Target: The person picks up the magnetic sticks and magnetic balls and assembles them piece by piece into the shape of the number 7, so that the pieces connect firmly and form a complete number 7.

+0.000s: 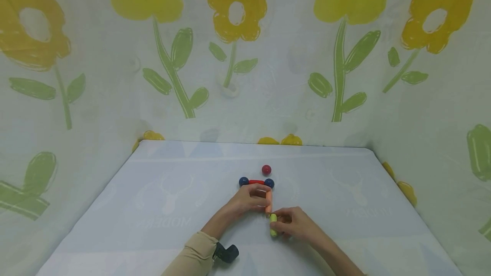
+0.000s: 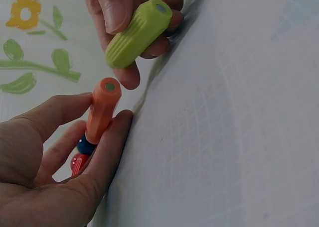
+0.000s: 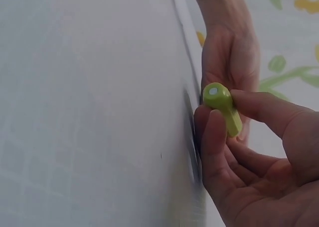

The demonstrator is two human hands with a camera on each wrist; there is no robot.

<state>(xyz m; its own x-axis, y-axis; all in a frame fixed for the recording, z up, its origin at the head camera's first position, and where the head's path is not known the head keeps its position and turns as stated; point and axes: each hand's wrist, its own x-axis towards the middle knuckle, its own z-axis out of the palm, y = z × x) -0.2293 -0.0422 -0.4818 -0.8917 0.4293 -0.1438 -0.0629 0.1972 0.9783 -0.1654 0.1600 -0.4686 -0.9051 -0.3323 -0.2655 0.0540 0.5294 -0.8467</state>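
Note:
My left hand (image 1: 248, 198) pinches an orange ribbed rod (image 1: 269, 202) between thumb and fingers. In the left wrist view the orange rod (image 2: 103, 110) has a small metal-looking disc in its near end. The rod's far end meets one of two dark blue balls (image 1: 269, 183), which a red rod (image 1: 256, 182) links. A yellow-green rod (image 1: 273, 225) is pinched by my right hand (image 1: 293, 223), its upper end close to the orange rod's near end. The left wrist view shows a gap between the two rods. In the right wrist view, fingers partly cover the yellow-green rod (image 3: 227, 110).
Beyond the blue balls lies a loose red ball (image 1: 266, 169) on the white table (image 1: 153, 225). A dark device (image 1: 226, 253) is strapped at the left wrist. Flower-patterned sheets (image 1: 268, 76) rise behind and beside the table.

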